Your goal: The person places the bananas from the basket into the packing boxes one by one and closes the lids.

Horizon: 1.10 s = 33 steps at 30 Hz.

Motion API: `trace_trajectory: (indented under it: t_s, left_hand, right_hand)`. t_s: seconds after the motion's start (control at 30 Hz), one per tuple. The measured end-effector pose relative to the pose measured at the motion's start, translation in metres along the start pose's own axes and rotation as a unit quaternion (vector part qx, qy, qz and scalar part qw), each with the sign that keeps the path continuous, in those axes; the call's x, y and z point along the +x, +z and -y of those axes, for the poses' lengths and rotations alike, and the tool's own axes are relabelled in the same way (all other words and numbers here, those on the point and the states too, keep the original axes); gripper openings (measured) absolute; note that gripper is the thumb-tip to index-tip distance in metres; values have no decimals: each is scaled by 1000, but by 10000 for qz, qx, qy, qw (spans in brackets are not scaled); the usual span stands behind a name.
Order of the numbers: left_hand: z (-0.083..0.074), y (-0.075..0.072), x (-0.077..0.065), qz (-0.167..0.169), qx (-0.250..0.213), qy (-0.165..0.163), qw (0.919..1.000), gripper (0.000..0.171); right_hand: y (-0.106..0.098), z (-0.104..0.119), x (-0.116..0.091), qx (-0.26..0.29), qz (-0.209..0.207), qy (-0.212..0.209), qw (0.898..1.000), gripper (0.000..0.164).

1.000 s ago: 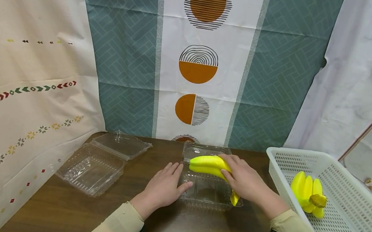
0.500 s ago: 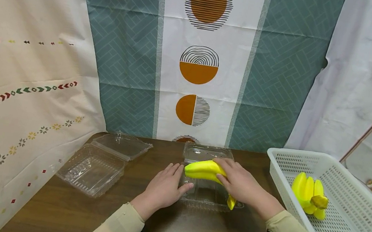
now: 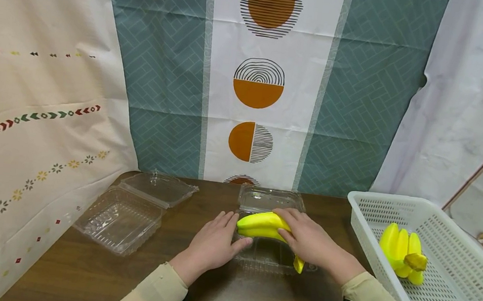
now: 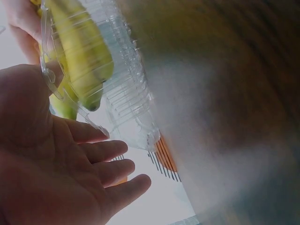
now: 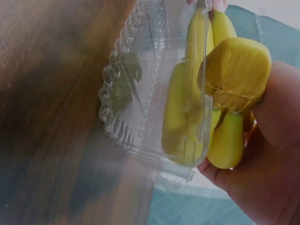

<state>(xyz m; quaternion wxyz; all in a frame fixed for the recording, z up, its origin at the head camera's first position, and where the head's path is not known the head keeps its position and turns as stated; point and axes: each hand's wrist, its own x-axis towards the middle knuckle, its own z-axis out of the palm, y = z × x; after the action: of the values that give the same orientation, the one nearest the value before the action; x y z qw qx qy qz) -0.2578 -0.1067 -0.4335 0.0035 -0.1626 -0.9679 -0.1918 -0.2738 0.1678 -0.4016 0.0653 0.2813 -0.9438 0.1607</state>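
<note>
A bunch of yellow bananas (image 3: 260, 223) lies over the near tray of an open clear plastic clamshell box (image 3: 265, 260). My right hand (image 3: 305, 235) grips the bunch from above and the right, fingers curled over it. In the right wrist view the thick brown stem end (image 5: 239, 70) sticks out past the box wall, and bananas show through the plastic. My left hand (image 3: 213, 241) rests at the left side of the box, fingers straight. In the left wrist view the left palm (image 4: 51, 154) faces the box rim, and banana tips hang inside the wall.
Another open clamshell box (image 3: 119, 218) stands on the left of the brown table (image 3: 190, 288). On the right is a white perforated basket (image 3: 452, 298) with a bunch of bananas (image 3: 401, 253) in it. Patterned cloths (image 3: 168, 87) hang behind and at the sides.
My right hand has lowered the banana bunch and brought it slightly left, nearer the box and the left hand's fingers. The left hand has stayed in place.
</note>
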Motion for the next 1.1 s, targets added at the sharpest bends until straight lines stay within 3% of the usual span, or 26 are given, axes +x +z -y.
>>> trace_trajectory:
  t_s: [0.47, 1.1]
  left_hand:
    - [-2, 0, -2, -3, 134, 57, 9999, 91]
    - [-1, -2, 0, 26, 135, 38, 9999, 91]
  right_hand:
    - [5, -7, 9, 216, 317, -176, 9991, 48]
    - [9, -15, 15, 198, 135, -283, 9993, 46]
